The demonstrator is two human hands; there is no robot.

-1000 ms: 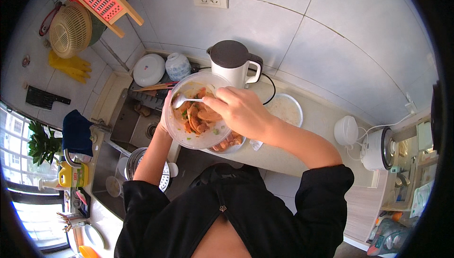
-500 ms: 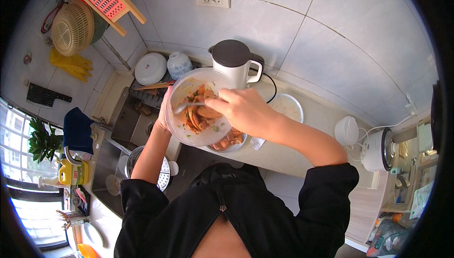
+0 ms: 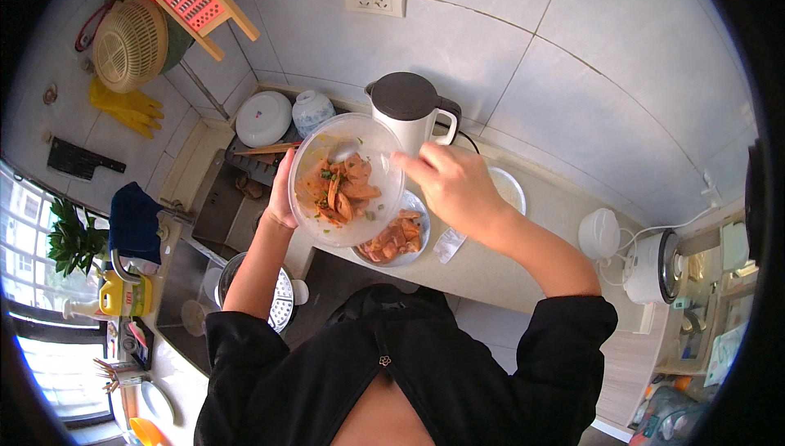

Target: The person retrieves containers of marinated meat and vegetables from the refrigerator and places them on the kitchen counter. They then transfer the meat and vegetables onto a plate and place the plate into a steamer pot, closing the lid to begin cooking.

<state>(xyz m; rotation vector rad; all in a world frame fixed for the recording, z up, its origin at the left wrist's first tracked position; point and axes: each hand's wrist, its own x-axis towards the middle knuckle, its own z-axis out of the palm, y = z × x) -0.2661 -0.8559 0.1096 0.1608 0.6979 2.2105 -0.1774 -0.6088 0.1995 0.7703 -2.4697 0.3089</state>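
My left hand [image 3: 282,192] is closed on the left rim of a clear plastic bowl [image 3: 384,201], holding it up and tilted over the counter. Inside lie orange-brown seasoned meat slices [image 3: 343,192] with bits of green herb. A spoon [image 3: 345,150] reaches into the bowl's upper part, its handle pinched in my right hand [image 3: 458,188] at the right rim; motion blurs part of the handle. Partly beneath the bowl, a plate [image 3: 424,219] on the counter holds similar meat pieces [image 3: 396,237].
Behind the bowl stands a white jug with a dark lid [image 3: 405,98]. A round plate [image 3: 511,188] and a small clear packet [image 3: 448,245] lie to the right. On the left are the sink [image 3: 184,282], a white bowl [image 3: 263,119] and a patterned bowl [image 3: 312,111].
The spoon has moved from the bowl's left side up to its far side. My right hand has shifted right, and the bowl slightly away from the plate, uncovering more of the meat there.
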